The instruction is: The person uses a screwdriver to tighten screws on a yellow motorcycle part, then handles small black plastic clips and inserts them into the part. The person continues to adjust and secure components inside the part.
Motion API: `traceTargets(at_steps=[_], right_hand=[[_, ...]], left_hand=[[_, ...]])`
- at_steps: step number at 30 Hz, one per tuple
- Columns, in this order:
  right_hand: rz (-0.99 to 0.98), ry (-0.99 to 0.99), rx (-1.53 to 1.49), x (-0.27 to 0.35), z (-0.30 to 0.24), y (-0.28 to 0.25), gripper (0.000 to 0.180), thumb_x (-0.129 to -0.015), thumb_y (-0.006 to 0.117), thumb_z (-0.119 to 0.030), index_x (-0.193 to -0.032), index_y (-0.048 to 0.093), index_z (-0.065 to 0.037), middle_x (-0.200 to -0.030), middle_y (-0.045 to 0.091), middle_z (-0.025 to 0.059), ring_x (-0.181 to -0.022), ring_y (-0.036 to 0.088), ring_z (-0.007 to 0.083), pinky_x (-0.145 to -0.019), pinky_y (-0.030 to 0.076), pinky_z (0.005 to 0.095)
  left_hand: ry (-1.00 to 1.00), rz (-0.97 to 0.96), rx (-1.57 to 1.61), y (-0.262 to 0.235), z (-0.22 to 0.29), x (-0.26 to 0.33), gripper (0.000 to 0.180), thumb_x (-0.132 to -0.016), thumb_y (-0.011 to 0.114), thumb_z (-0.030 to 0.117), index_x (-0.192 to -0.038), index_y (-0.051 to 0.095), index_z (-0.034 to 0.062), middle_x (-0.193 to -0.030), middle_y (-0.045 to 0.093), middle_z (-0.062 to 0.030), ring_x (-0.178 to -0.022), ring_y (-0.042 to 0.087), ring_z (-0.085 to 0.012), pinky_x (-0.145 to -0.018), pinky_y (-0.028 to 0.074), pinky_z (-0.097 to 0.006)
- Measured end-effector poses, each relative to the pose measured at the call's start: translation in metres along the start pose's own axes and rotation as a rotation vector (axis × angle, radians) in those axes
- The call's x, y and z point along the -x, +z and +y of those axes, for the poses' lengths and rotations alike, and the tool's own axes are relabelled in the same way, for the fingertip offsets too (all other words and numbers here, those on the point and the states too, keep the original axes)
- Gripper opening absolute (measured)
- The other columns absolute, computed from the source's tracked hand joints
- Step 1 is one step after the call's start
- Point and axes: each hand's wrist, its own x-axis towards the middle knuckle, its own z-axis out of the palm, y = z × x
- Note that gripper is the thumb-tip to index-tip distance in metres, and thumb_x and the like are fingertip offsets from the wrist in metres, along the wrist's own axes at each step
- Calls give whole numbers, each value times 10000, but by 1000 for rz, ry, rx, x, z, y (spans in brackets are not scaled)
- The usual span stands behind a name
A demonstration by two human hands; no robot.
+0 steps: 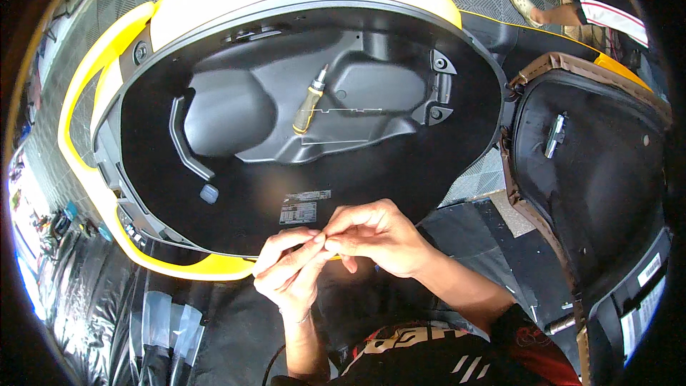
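Observation:
My left hand [287, 266] and my right hand [382, 237] meet fingertip to fingertip over the near edge of a scooter's black under-seat compartment [386, 171]. Both are closed in a pinch; whatever lies between the fingertips is too small to name. Beyond them, a screwdriver [304, 116] with a yellow-and-dark handle rests on the compartment floor, its tip pointing away from me. Beside and partly around it shows a thin, clear, rectangular outline [341, 143], perhaps a transparent sheet. Labels [299, 212] are stuck on the near inner wall.
The scooter's seat [593, 179] hangs open at the right, with a metal catch [555, 136] on its underside. A yellow grab rail [68, 114] curves round the left end. Clear-and-black plastic wrapping [161, 322] lies lower left. Another person's legs [554, 14] show at the upper right.

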Motion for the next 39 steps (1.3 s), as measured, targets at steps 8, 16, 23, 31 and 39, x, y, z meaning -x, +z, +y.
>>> traceTargets(at_steps=[8,16,23,31,39], right_hand=[[79,89,-60,0,-13,9,174,-1027,662,-122,-1075,723,33,-893,704,76,-758,690,131,-663,616,286],[126,-57,332,1,-23,11,109,-1014,659,-81,-1053,664,20,-882,705,75,-718,698,133,-617,618,278],[723,-531,154,-61,-80,-64,111,-1018,649,-125,-1058,666,-22,-871,707,85,-697,711,161,-546,602,291],[847,-755,-17,-93,-108,-78,133,-1005,671,-126,-1050,670,-1,-885,719,103,-705,726,188,-572,626,318],[831,-843,-485,-118,-100,-57,140,-1011,664,-123,-1062,629,2,-887,708,118,-746,723,215,-654,645,339]], left_hand=[[-91,-56,83,-11,3,-15,215,-757,833,-55,-967,790,-30,-979,722,-153,-799,700,-196,-722,588,-280],[-38,-234,-105,-27,11,-42,261,-813,811,-32,-1071,788,-3,-1025,748,-131,-875,718,-196,-801,575,-304],[-144,-247,-401,-45,14,-57,415,-864,754,-23,-1273,706,28,-1062,720,-126,-870,682,-194,-854,547,-332],[-167,-367,-660,-73,-15,-52,275,-934,735,101,-1184,711,-12,-1042,719,-177,-889,710,-300,-830,554,-388],[-95,-222,-737,-63,-33,-49,174,-912,741,106,-1061,748,16,-963,731,-151,-858,709,-328,-783,560,-405]])
